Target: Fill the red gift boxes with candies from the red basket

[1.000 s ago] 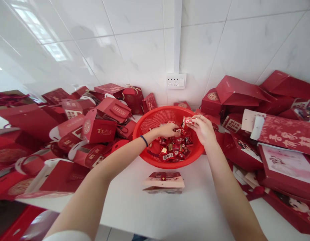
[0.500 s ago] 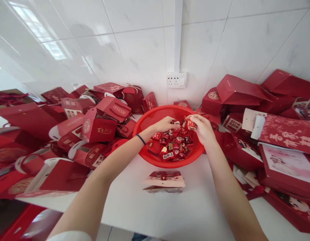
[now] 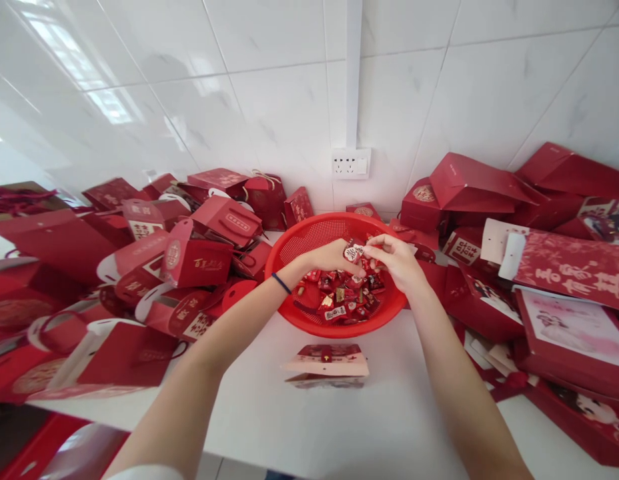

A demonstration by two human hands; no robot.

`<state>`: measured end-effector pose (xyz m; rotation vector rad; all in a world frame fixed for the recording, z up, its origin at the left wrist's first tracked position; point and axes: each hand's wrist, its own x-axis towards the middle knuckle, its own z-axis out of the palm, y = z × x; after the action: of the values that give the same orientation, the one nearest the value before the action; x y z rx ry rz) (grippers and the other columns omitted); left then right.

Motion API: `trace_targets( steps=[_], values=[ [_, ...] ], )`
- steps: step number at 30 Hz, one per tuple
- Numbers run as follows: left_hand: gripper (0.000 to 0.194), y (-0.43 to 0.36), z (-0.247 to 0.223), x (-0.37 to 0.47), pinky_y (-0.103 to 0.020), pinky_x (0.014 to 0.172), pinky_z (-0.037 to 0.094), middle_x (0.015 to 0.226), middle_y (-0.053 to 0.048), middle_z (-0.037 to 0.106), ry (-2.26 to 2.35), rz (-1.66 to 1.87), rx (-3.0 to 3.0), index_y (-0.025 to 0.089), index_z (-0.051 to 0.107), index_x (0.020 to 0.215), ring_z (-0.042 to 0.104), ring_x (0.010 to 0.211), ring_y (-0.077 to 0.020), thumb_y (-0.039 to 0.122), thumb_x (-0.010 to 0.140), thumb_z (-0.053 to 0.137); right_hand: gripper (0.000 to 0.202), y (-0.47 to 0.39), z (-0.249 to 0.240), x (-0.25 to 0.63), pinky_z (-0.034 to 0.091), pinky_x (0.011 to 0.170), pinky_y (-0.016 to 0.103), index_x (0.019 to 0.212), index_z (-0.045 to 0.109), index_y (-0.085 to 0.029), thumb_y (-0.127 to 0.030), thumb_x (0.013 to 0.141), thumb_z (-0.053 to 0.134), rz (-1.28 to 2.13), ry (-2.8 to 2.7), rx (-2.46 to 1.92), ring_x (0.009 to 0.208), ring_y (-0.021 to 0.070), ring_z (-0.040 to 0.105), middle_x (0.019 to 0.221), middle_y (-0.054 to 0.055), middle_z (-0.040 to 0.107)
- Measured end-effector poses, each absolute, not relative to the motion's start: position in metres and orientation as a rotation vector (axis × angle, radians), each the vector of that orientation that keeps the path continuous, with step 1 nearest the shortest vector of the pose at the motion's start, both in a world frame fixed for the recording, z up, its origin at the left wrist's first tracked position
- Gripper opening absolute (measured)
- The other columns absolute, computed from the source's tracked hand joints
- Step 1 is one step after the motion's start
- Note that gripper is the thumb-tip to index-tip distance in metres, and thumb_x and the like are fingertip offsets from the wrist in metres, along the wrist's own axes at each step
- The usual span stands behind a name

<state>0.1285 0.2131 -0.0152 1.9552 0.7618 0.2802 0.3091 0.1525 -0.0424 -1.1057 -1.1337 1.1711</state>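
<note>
A red plastic basket [image 3: 289, 313] with a perforated wall holds many small wrapped candies [image 3: 334, 313], mostly red. Over its middle, my left hand [image 3: 334, 257] is closed around a red and white wrapped candy [image 3: 353, 253]. My right hand [image 3: 392, 257] is beside it over the basket's right part, thumb and fingers pinched together at the right edge of that candy. Whether the right fingers hold anything else is hidden. In front of the basket a small red and pink gift box [image 3: 327, 367] stands on the white table [image 3: 339, 427].
Piles of red gift boxes lie left [image 3: 199, 260] and right [image 3: 489, 180] of the basket. Behind is a white tiled wall with a socket [image 3: 351, 164]. A red object [image 3: 64, 447] is below the table's left edge.
Both hands have come closer together over the basket. The candy in my left hand now shows its white label, and my right fingers have moved left to it. The view has shifted slightly.
</note>
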Motion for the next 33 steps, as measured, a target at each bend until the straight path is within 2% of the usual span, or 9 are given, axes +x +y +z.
trace_targets(
  steps=[4,7,10,13,19,24,28,33],
  values=[
    [0.03,0.212,-0.016,0.129,-0.029,0.067,0.046,0.07,0.0,0.07,0.724,0.148,2.016,0.013,0.075,0.075,0.06,0.067,-0.016,0.039,0.066,0.088,0.04,0.153,-0.046,0.308,0.032,0.042,0.025,0.074,0.067,-0.021,-0.046,0.054,0.091,1.179,-1.193,-1.133,0.042,0.0098,0.044,0.053,-0.006,0.058],
    [0.036,0.212,-0.012,0.123,-0.029,0.07,0.047,0.076,-0.001,0.071,0.73,0.282,1.998,0.012,0.077,0.083,0.062,0.072,-0.0168,0.042,0.066,0.088,0.04,0.154,-0.047,0.308,0.027,0.041,0.025,0.07,0.061,-0.023,-0.049,0.057,0.089,1.143,-1.169,-1.132,0.041,0.0096,0.04,0.047,-0.008,0.051],
    [0.041,0.214,-0.007,0.115,-0.028,0.068,0.046,0.078,-0.002,0.07,0.712,0.458,1.935,0.011,0.077,0.089,0.059,0.071,-0.0153,0.05,0.076,0.081,0.043,0.155,-0.045,0.31,0.03,0.043,0.026,0.071,0.057,-0.024,-0.054,0.059,0.086,1.114,-1.119,-1.101,0.043,0.0095,0.042,0.056,-0.006,0.057],
    [0.046,0.214,-0.008,0.108,-0.026,0.06,0.041,0.069,0.0,0.063,0.73,0.517,1.935,0.011,0.074,0.08,0.052,0.063,-0.012,0.056,0.081,0.075,0.044,0.155,-0.043,0.31,0.032,0.043,0.026,0.07,0.055,-0.024,-0.056,0.06,0.084,1.134,-1.11,-1.08,0.043,0.0092,0.043,0.061,-0.005,0.06],
    [0.05,0.212,-0.011,0.106,-0.024,0.053,0.032,0.059,0.002,0.053,0.646,0.533,1.92,0.011,0.069,0.069,0.041,0.055,-0.0081,0.059,0.081,0.075,0.04,0.153,-0.041,0.311,0.031,0.043,0.026,0.067,0.06,-0.023,-0.054,0.062,0.085,1.19,-1.126,-1.06,0.043,0.0091,0.042,0.06,-0.003,0.063],
    [0.052,0.213,-0.011,0.103,-0.024,0.054,0.035,0.061,0.001,0.054,0.603,0.551,1.918,0.01,0.072,0.074,0.043,0.056,-0.0087,0.062,0.08,0.076,0.041,0.15,-0.038,0.31,0.026,0.042,0.025,0.065,0.063,-0.021,-0.055,0.064,0.086,1.256,-1.19,-1.03,0.042,0.0076,0.041,0.06,-0.002,0.066],
    [0.052,0.213,-0.011,0.105,-0.023,0.053,0.033,0.061,0.002,0.054,0.607,0.585,1.937,0.01,0.071,0.074,0.042,0.056,-0.0086,0.061,0.08,0.076,0.046,0.148,-0.036,0.312,0.026,0.044,0.024,0.062,0.058,-0.022,-0.055,0.06,0.09,1.281,-1.2,-0.993,0.045,0.007,0.041,0.06,-0.002,0.064],
    [0.05,0.215,-0.011,0.109,-0.023,0.052,0.03,0.061,0.002,0.052,0.545,0.597,1.898,0.011,0.068,0.069,0.04,0.055,-0.0079,0.058,0.081,0.077,0.047,0.148,-0.035,0.314,0.025,0.044,0.024,0.059,0.054,-0.022,-0.045,0.056,0.094,1.318,-1.12,-0.915,0.045,0.0072,0.041,0.058,-0.002,0.063]
  ],
)
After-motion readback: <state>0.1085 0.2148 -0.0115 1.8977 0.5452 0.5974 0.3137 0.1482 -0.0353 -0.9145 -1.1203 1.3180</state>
